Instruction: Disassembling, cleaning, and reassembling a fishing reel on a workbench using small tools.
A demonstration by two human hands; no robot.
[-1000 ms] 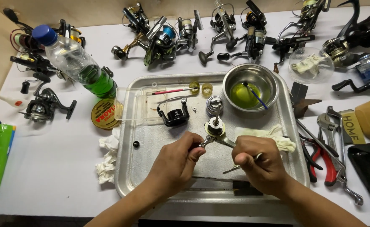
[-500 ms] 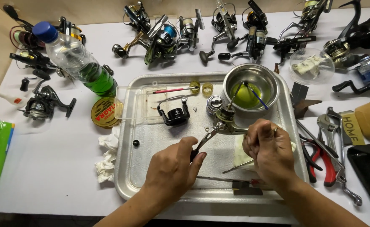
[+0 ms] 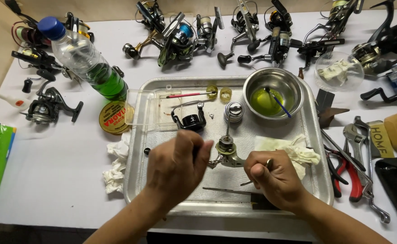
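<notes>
Around our work sits a metal tray [image 3: 313, 149] on a white table [image 3: 49, 162]; on the tray we see a steel bowl [image 3: 293, 83] of yellow-green liquid with a blue brush [image 3: 277, 101] in it, a black reel body [image 3: 189, 121], a silver spool [image 3: 233, 110], 2 small yellow caps [image 3: 219, 92], a clear plastic lid [image 3: 151, 110] and a white rag [image 3: 289, 151]; a second rag [image 3: 112, 169] lies crumpled at the tray's left edge; a bottle [image 3: 83, 58] of green liquid leans beside a round yellow tin [image 3: 113, 117]; a row of fishing reels [image 3: 180, 34] lines the far side, and pliers [image 3: 350, 174] with red handles lie to the right; nothing blocks our view of the hands

Our left hand [image 3: 178, 165] is curled into a loose fist, fingers pinched on one end of the reel part [image 3: 228, 153], a small grey-green metal piece with an upright shaft, near the tray's middle; our right hand [image 3: 273, 176] is closed around a thin metal tool [image 3: 249, 182], just right of the part; both forearms come in from the bottom edge

The left fist hides exactly where it grips the part; the tool's working end is hard to make out; a dark flat piece [image 3: 261, 201] lies half hidden under the right wrist
</notes>
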